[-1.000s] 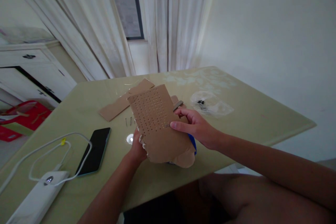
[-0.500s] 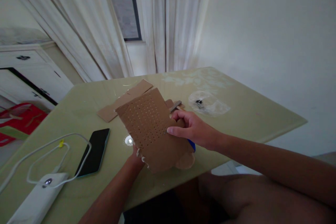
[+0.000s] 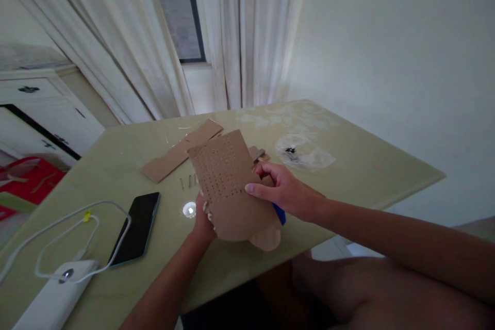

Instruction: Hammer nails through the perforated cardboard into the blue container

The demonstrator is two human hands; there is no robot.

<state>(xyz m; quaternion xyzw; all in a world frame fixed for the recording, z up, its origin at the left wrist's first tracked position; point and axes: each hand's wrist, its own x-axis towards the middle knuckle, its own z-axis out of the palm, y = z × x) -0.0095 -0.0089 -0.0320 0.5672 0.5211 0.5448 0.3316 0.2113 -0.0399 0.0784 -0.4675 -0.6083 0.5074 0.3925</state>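
A: Where is your perforated cardboard sheet (image 3: 228,185)?

B: You hold it above the near half of the table (image 3: 367,165), tilted up toward you; rows of small holes cover its upper part; its lower edge is rounded.

A: How do your hands sit on it?

B: Your right hand (image 3: 284,191) pinches the sheet's right edge, thumb on the front face, fingers curled behind; a blue object (image 3: 280,213) shows just beneath that hand, though what it is cannot be told. Your left hand (image 3: 203,221) grips the lower left edge from below; its fingers are mostly hidden behind the sheet.

A: What lies about the sheet?

B: A flat cardboard strip (image 3: 180,150) lies on the table behind it; a clear plastic bag (image 3: 305,152) with small dark items lies to the right, well apart; a black phone (image 3: 135,229) lies to the left; a white power bank (image 3: 54,296) with a looped white cable (image 3: 83,216) lies at the near left corner; a small round bright spot (image 3: 189,210) shows just beside your left hand.
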